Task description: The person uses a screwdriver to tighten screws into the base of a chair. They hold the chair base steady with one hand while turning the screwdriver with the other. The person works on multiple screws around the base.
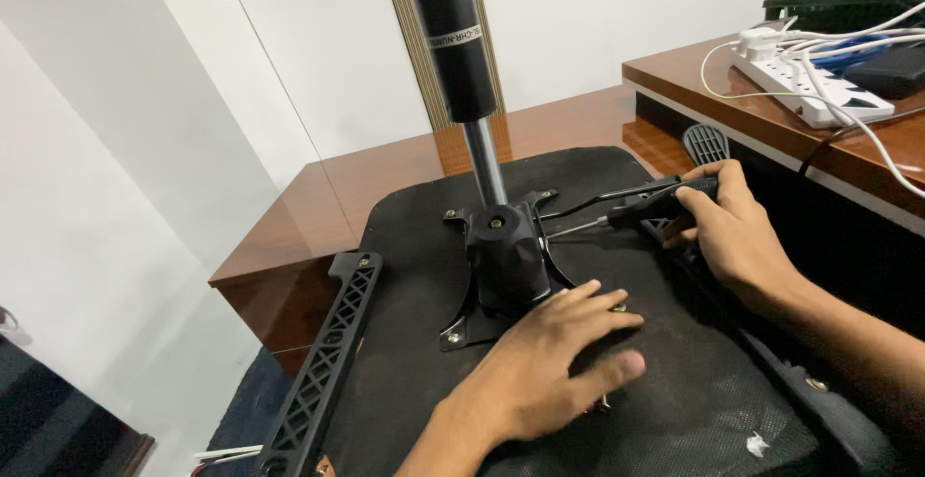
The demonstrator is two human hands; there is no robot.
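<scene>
An upturned black office chair seat [414, 371] lies on a brown wooden desk [385, 173]. A black tilt mechanism [506, 260] is bolted to its underside, and the gas cylinder [462, 63] rises from it. My left hand [554, 361] rests flat on the seat next to the mechanism's plate, fingers spread, holding nothing. My right hand [732, 231] grips a black-handled screwdriver [636, 209]; its thin shaft points left at the side of the mechanism. A black lever runs just above the screwdriver.
A black plastic armrest bracket [328, 361] sticks out at the seat's left edge, another runs under my right forearm. A white power strip [814, 82] with white cables lies on the raised desk at the back right. White walls stand behind.
</scene>
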